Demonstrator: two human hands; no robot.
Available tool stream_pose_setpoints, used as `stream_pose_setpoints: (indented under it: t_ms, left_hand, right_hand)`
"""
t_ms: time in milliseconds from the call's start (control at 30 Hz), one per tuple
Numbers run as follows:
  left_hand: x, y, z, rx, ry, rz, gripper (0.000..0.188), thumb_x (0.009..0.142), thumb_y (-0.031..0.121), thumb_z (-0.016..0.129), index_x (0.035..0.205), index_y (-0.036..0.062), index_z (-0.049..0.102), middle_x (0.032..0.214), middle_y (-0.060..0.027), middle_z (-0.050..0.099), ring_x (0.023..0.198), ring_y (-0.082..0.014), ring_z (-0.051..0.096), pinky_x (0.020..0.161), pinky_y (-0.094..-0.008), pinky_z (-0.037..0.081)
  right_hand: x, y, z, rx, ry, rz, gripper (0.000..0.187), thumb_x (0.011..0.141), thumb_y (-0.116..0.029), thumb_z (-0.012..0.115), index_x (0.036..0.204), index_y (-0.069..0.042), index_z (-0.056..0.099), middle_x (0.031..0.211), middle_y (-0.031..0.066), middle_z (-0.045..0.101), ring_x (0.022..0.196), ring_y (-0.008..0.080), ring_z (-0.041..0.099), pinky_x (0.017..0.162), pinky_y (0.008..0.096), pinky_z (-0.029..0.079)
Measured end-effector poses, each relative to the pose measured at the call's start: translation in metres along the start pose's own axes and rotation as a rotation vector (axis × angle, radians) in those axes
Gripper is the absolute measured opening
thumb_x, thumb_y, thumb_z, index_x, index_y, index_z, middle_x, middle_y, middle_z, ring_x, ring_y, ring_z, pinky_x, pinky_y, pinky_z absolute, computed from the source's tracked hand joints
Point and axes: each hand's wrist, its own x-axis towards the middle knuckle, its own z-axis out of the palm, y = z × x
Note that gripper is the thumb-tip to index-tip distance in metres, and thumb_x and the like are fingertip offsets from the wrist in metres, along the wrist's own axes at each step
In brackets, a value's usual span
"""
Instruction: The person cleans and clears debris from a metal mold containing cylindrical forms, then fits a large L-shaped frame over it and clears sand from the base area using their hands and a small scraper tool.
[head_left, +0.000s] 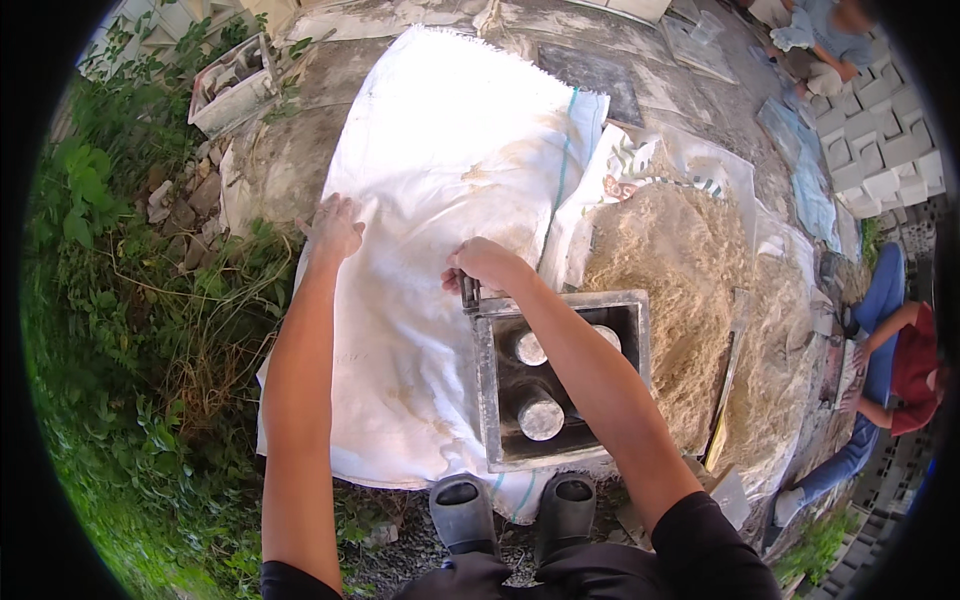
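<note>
My left hand (336,230) lies at the left edge of a white woven sack sheet (440,130), palm down with its fingers apart. The sheet wrinkles beside it. My right hand (486,264) is closed around the upright handle (470,293) at the far left corner of a rectangular metal mould (486,400). Round, pale-topped cylinders (541,416) stand inside this mould. It sits on the sheet's near right part, just ahead of my feet. My right forearm crosses over the mould and hides part of its inside.
A heap of sandy powder (670,270) lies right of the mould, with a long flat bar (727,380) on it. Leafy plants (130,290) and rubble border the left. A box of debris (235,85) stands far left. Two people work at right, near stacked pale blocks (880,140).
</note>
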Motion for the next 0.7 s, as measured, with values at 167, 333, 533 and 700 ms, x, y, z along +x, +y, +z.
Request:
stream_pose_setpoints:
  t_ms: [167,333,533,700]
  left_hand:
    - [-0.046,0.083,0.044,-0.707,0.303,0.121,0.042,0.095,0.035,0.051,0.118,0.0002,0.055,0.122,-0.0236,0.057,0.115,-0.0359,0.055,0.099,-0.0451,0.041]
    - [-0.115,0.151,0.101,-1.127,-0.165,-0.259,0.047,0.098,0.047,0.044,0.122,0.0068,0.053,0.105,-0.009,0.062,0.091,-0.0201,0.062,0.08,-0.0339,0.048]
    - [-0.122,0.164,0.074,-1.915,-0.198,-0.465,0.043,0.1,0.038,0.032,0.116,0.0043,0.054,0.102,-0.0065,0.061,0.099,-0.0187,0.058,0.085,-0.0349,0.046]
    - [-0.112,0.152,0.089,-2.208,-0.127,-0.828,0.045,0.101,0.039,0.026,0.103,0.0063,0.056,0.087,-0.005,0.059,0.086,-0.0173,0.056,0.076,-0.0335,0.043]
  right_hand:
    - [0.001,0.004,-0.024,0.294,-0.11,0.218,0.014,0.091,-0.003,0.053,0.097,0.006,0.062,0.096,0.0177,0.066,0.082,0.0266,0.066,0.069,0.0398,0.057]
    - [0.01,0.021,-0.04,-0.606,-0.23,-0.465,0.02,0.089,-0.002,0.053,0.1,0.004,0.067,0.096,0.0149,0.068,0.082,0.0262,0.066,0.067,0.039,0.055]
    - [0.002,-0.001,-0.014,-0.48,0.085,0.016,0.027,0.079,-0.01,0.063,0.098,0.008,0.069,0.092,0.0228,0.07,0.083,0.0268,0.069,0.067,0.037,0.053]
    - [-0.009,-0.011,0.037,-0.834,0.475,-0.043,0.021,0.081,-0.01,0.06,0.092,0.004,0.071,0.097,0.0224,0.069,0.093,0.0359,0.068,0.077,0.0384,0.057]
